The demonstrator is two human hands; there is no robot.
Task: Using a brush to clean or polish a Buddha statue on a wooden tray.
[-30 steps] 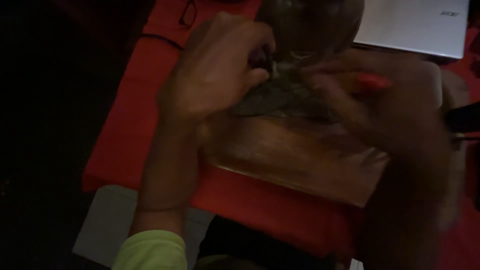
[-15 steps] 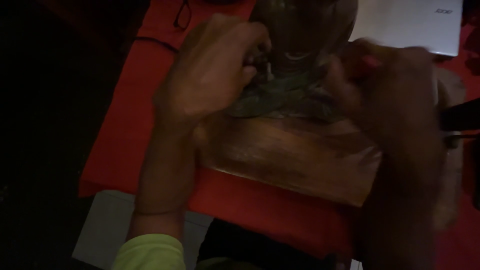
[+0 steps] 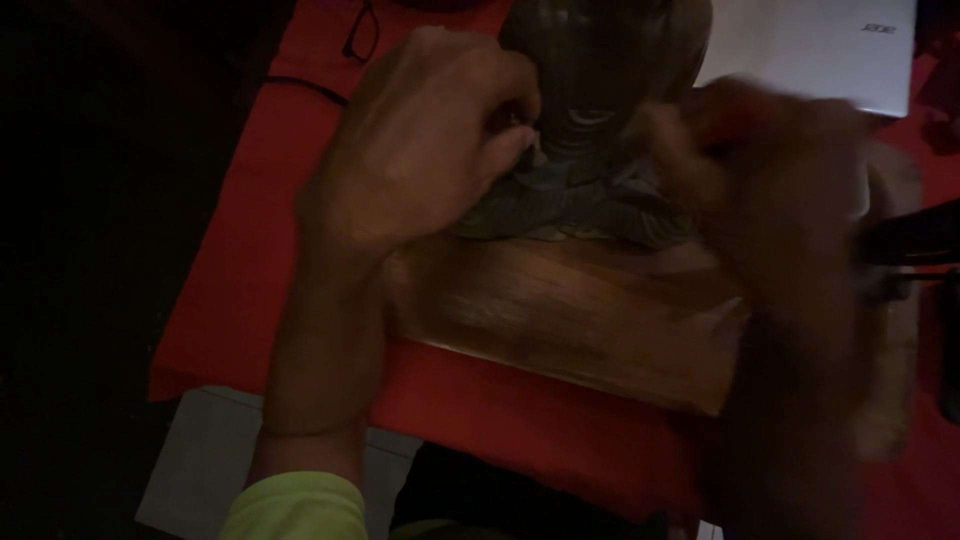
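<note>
Carving [image 3: 590, 130] stands upright on wood block [image 3: 570, 310], centre-far. Left hand [image 3: 420, 150] curled, fingers pinching a small tool at its left base, nearer. Right hand [image 3: 790, 190] blurred, grip unclear.

Single head-worn view only, no second view. It looks steeply down and forward from close range onto the red cloth-covered surface [image 3: 250, 270], where a dark carved figure [image 3: 600, 120] on a wooden block fills centre frame.
</note>
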